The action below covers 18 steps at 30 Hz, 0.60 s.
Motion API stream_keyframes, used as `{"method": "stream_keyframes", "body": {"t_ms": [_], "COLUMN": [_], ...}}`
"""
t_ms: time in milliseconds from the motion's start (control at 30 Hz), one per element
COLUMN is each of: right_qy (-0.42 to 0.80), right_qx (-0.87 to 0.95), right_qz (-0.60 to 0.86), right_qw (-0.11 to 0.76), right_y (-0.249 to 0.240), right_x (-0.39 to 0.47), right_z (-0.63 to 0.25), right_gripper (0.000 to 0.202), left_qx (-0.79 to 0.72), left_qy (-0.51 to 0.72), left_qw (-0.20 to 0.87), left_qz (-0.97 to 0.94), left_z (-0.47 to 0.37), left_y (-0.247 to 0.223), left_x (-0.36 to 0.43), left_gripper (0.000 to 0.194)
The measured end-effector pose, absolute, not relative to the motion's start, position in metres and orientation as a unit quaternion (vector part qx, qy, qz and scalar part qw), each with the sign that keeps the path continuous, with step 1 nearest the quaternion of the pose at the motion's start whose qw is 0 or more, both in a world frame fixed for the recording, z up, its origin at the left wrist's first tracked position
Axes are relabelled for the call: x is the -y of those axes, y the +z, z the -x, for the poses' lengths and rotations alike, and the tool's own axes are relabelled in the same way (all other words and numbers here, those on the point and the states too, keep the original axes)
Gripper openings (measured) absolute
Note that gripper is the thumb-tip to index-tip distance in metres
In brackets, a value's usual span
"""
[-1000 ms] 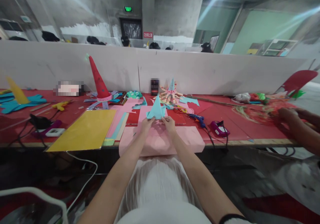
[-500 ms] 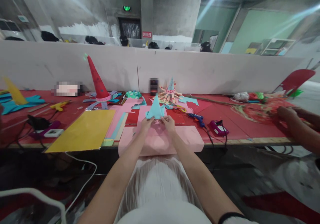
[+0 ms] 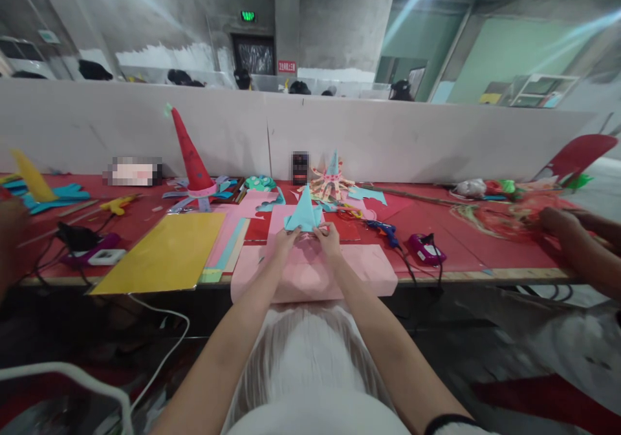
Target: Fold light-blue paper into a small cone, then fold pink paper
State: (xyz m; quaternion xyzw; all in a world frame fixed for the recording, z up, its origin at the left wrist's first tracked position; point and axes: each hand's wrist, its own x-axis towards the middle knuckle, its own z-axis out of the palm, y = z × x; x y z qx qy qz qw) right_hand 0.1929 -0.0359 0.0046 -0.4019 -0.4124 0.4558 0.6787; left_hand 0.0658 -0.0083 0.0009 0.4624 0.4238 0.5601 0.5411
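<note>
A light-blue paper cone (image 3: pixel 304 210) stands point up over the pink paper (image 3: pixel 315 270) in front of me. At its lower left edge my left hand (image 3: pixel 286 241) pinches the paper. My right hand (image 3: pixel 327 238) is closed on the lower right edge of the same cone. Behind it is a smaller blue cone (image 3: pixel 333 163) with a pink band and patterned strips spread around its base. A tall red cone (image 3: pixel 191 154) with a pink band stands to the left, with strips fanned out below.
Yellow sheet (image 3: pixel 165 251) lies left of the pink paper. A blue glue gun (image 3: pixel 384 229) and purple device (image 3: pixel 427 249) lie to the right, a yellow glue gun (image 3: pixel 116 205) to the left. Another person's hands (image 3: pixel 563 222) hold red netting at far right.
Another person's blurred hand has come in at the left edge. My hands keep their hold on the blue cone, and the view has shifted slightly.
</note>
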Motion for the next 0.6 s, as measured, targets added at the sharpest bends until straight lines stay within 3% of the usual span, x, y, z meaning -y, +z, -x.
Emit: {"method": "stream_keyframes", "body": {"t_ms": [267, 600], "right_qy": [0.455, 0.437], "right_qx": [0.415, 0.426], "right_qz": [0.404, 0.4], "right_qw": [0.676, 0.684], "right_y": [0.004, 0.009], "right_x": [0.034, 0.04], "right_z": [-0.193, -0.19], "right_gripper": [0.037, 0.038], "left_qx": [-0.481, -0.45], "left_qy": [0.502, 0.546], "left_qw": [0.482, 0.53], "left_qz": [-0.533, -0.467], "left_z": [-0.067, -0.07], "left_y": [0.009, -0.001], "left_x": [0.012, 0.008], "left_gripper": [0.037, 0.049]}}
